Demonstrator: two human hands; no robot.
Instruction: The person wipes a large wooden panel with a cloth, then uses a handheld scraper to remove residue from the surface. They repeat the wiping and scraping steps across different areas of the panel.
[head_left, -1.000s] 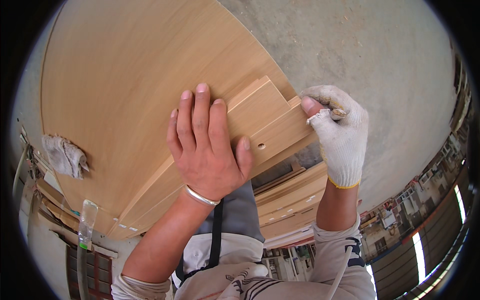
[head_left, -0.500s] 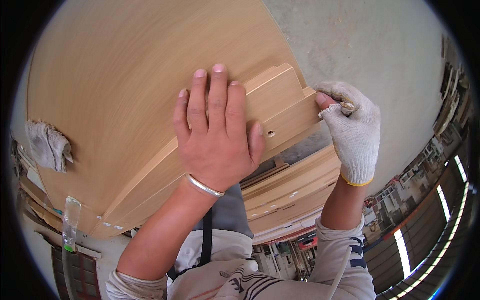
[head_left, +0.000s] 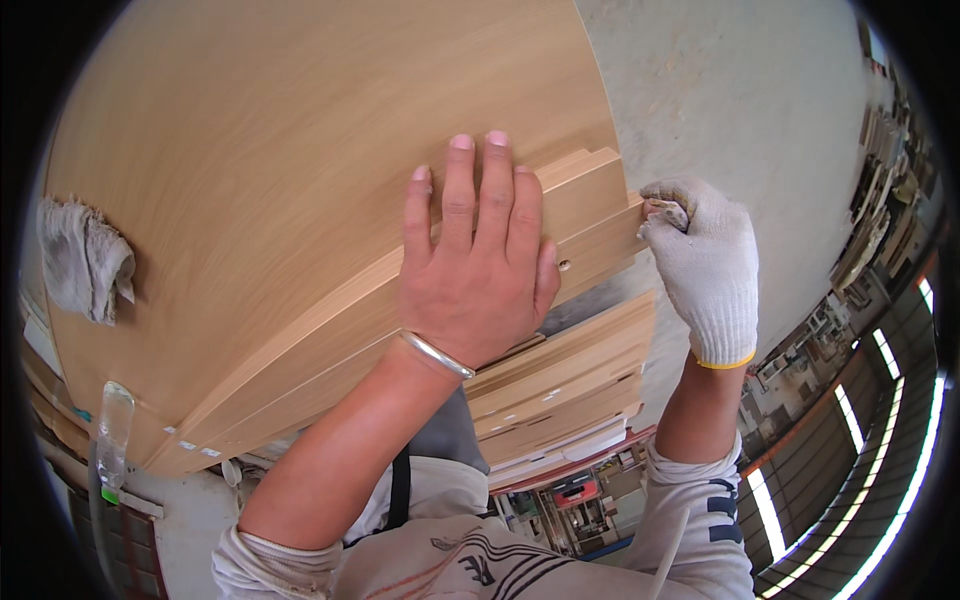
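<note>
Stepped wooden rail (head_left: 600,236) lies along the near edge of the wood-grained panel (head_left: 300,150) — left hand (head_left: 472,265) open across it, gloved right hand (head_left: 700,232) curled closed at its right end, any grip hidden. Even palm pressure should keep it steady.

Scene fairly bright, light soft and even on the wood panel (head_left: 300,150); grain reads fine. White light strips (head_left: 767,515) well right of the panel blown out, dark roof (head_left: 818,480) around them. Small glint on the bracelet (head_left: 437,354) by the panel's near edge. Shadows faint; darkest under that edge. Fisheye: panel sides bow, black vignette all round. Background clutter (head_left: 815,345) right of panel soft, detail mushy.
</note>
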